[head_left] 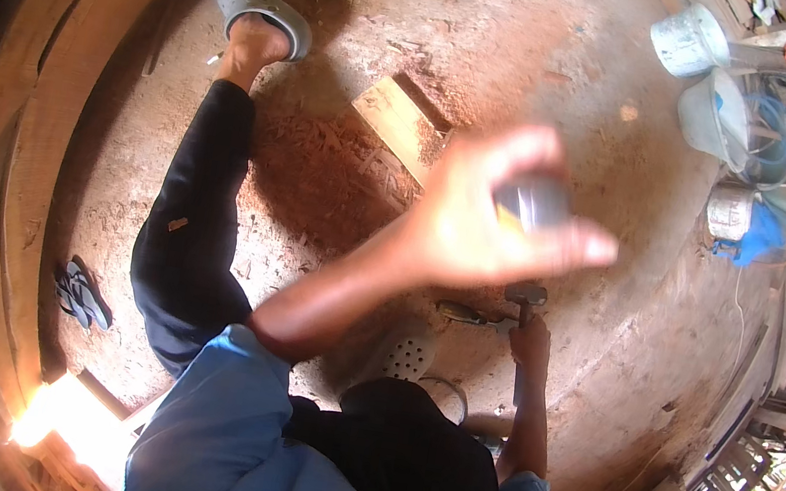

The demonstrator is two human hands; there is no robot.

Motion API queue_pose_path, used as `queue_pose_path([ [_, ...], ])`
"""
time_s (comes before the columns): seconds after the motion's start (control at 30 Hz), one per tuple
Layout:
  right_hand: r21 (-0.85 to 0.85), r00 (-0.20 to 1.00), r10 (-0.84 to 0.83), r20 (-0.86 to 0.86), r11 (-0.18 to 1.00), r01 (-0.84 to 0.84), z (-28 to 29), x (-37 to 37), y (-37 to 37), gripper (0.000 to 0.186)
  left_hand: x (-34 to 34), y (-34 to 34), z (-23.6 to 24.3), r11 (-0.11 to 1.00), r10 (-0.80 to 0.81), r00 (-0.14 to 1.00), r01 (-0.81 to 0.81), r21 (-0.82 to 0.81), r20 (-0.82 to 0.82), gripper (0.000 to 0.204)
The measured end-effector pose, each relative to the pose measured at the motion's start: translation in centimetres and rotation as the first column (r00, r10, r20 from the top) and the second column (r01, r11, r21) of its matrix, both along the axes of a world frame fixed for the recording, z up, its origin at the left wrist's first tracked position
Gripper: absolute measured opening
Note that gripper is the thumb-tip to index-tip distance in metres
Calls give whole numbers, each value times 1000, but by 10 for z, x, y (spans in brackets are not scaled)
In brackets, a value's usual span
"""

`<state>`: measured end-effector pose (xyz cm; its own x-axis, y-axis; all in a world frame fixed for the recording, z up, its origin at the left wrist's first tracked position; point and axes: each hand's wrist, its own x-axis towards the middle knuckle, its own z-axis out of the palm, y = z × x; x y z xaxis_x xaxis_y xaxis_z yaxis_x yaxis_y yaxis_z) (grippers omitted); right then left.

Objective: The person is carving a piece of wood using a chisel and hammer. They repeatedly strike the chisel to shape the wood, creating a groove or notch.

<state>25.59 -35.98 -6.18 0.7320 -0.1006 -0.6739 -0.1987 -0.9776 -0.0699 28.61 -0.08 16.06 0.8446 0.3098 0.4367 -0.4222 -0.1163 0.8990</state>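
Both hands loaded: grey object in left, hammer in right

Left hand is up close to the camera and motion-blurred. Thumb and index finger spread wide in a C, tips well apart. A dark grey object with a yellow patch sits in the gap between them, deep toward the palm, inside the tips. Reads as held; too smeared to say what it is. Other fingers hidden, so can't tell how they grip.

Right hand is lower and farther off, fingers curled around the handle of the hammer. Head sticks out just past the fist on the far side; handle carries on below the fist toward the wrist. Exact finger positions too small to make out.

Tool with a yellow-and-dark handle lies on the floor left of the hammer head, near it, outside both hands. Can't tell whether it touches the hammer.

Wood block lies on the floor beyond the left forearm, near end cut off from view by the left hand. Wood shavings on the floor beside it. Grey clog on the left foot, left of the block.
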Motion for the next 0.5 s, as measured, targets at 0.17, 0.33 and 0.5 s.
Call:
queue_pose_path([
  [0.17,92,995,44,94,994,-53,-9,-5,-10,30,13,35,15,981,-76,996,64,-185,-54,35],
  [0.33,495,809,-547,-214,654,572,1,-17,-2,13,-28,-42,-25,926,-275,961,256,279,29,35],
  [0.5,610,832,-506,-227,593,527,63,-30,15,17,-33,-86,-63,835,-315,949,291,467,-28,40],
])
